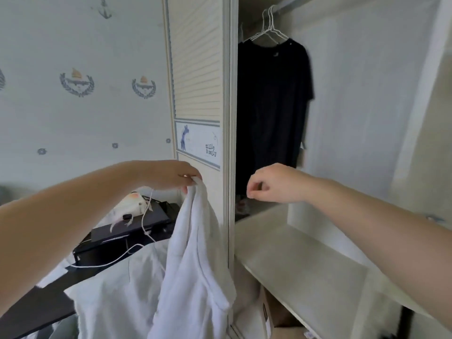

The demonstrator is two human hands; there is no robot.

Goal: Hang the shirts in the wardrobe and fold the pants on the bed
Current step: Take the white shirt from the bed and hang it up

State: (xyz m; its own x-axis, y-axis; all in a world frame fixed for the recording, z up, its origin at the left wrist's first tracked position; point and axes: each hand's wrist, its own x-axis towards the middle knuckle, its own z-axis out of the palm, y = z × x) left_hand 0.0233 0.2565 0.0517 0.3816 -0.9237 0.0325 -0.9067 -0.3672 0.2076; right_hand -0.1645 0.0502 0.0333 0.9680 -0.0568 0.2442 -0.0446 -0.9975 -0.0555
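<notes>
Pinching the white shirt (193, 260) by its top edge in our left hand (171, 176), we are letting it hang lengthwise toward six o'clock, while our empty, loosely curled right hand (271, 183) is hovering nearer the white hangers (270, 28) at twelve o'clock.

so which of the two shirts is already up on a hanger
The black shirt, hanging from a white wire hanger inside the wardrobe. The white shirt has no hanger yet; it dangles from the left hand.
</notes>
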